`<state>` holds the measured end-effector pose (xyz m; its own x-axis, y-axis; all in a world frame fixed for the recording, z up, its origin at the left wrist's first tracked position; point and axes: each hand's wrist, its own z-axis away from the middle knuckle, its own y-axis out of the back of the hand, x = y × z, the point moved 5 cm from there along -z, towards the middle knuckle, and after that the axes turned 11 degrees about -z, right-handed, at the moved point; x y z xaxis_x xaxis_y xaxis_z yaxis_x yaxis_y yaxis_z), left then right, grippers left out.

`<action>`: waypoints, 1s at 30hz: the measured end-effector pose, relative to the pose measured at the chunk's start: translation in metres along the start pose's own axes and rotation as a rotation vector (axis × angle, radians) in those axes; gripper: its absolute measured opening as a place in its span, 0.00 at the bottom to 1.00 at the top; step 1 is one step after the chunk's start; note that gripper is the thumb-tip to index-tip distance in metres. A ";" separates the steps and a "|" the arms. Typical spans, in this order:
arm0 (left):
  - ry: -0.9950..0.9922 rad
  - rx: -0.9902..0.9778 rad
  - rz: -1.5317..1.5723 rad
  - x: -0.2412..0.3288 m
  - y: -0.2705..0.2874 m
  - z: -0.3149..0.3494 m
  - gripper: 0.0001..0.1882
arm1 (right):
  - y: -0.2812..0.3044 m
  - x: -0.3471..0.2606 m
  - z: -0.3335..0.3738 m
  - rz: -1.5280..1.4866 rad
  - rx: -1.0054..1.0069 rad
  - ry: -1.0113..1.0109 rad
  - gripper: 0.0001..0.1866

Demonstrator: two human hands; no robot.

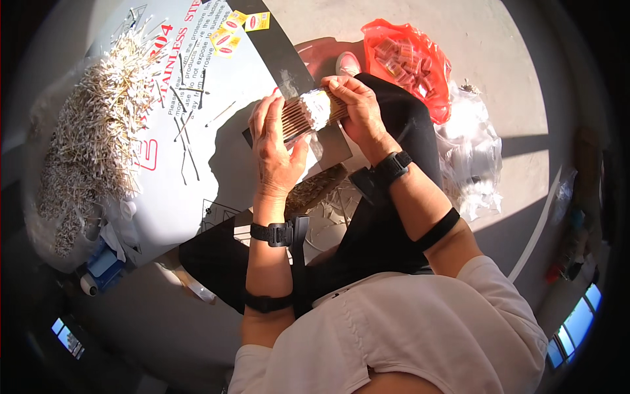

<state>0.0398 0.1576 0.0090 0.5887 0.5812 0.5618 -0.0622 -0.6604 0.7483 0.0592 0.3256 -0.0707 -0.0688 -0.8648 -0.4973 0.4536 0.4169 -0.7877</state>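
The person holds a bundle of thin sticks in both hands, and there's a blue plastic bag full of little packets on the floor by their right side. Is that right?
Not quite: the plastic bag of little packets is red, not blue, as the head view shows. The rest holds: the left hand and right hand hold the bundle of thin sticks between them.
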 end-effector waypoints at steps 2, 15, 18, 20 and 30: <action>0.052 0.021 0.052 -0.001 -0.008 0.000 0.34 | -0.002 -0.002 0.001 -0.001 0.006 0.004 0.04; 0.094 0.198 -0.081 -0.001 -0.024 -0.010 0.17 | -0.005 0.000 0.003 0.155 0.111 0.098 0.05; 0.119 0.190 -0.096 -0.002 -0.025 -0.010 0.14 | -0.005 -0.001 0.003 0.145 0.097 0.101 0.05; 0.131 0.197 -0.091 -0.003 -0.025 -0.011 0.13 | -0.006 -0.001 0.002 0.156 0.100 0.109 0.05; 0.147 0.177 -0.099 -0.008 -0.023 -0.019 0.11 | 0.000 0.001 0.000 0.220 0.100 0.090 0.05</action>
<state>0.0215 0.1771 -0.0064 0.4609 0.7016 0.5434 0.1394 -0.6620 0.7365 0.0595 0.3252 -0.0710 -0.0353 -0.7261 -0.6866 0.5520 0.5586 -0.6191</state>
